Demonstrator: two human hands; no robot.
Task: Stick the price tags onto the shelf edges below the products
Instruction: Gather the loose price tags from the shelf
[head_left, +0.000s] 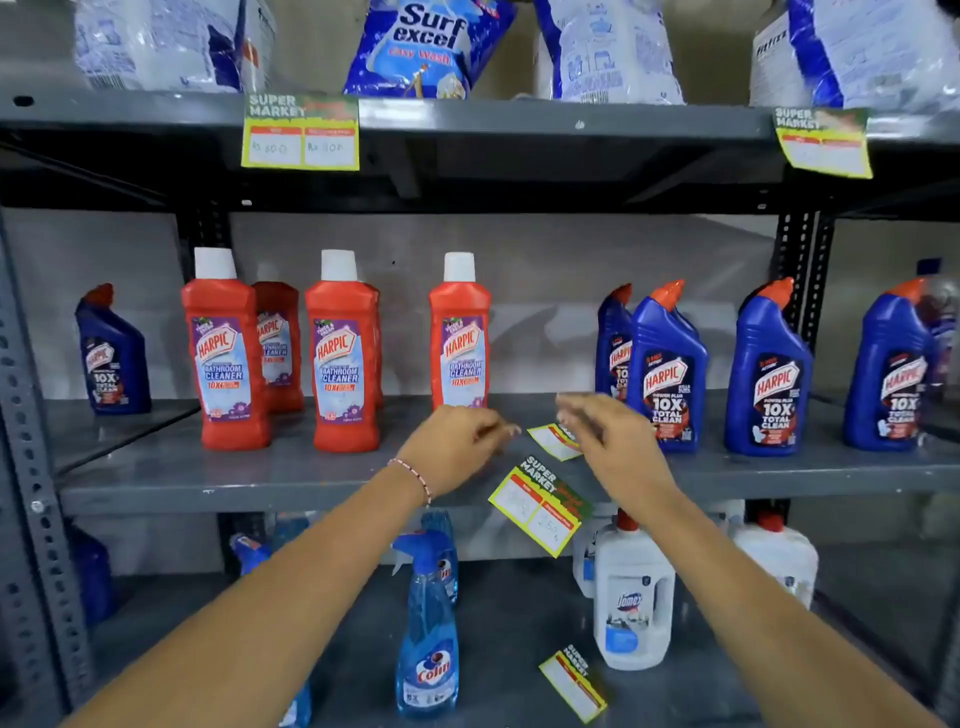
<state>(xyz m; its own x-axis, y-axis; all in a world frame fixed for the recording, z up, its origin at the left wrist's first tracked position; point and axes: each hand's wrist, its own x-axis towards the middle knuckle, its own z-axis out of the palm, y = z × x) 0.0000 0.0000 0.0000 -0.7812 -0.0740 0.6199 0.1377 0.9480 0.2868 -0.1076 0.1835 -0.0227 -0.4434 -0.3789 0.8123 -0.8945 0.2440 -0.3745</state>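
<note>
At centre frame on the grey middle shelf (260, 467), a loose price tag (551, 441) lies between our hands. Our left hand (457, 447) pinches narrowly on nothing visible; our right hand (608, 441) blurs, so we cannot tell. Next we should lift it and press it onto the edge.

Five yellow-bordered price tags with green "Super Market" headers and red-and-white price boxes are visible. One tag (300, 132) hangs flat on the top shelf edge (519, 122) at 11 o'clock; another (823, 141) hangs tilted at 1 o'clock. A third (552, 441) lies on the middle shelf (234, 467) near centre. A fourth (540, 512) sits skewed over the middle shelf's front edge. A fifth (572, 685) lies on the bottom shelf (519, 623) at 5 o'clock.
</note>
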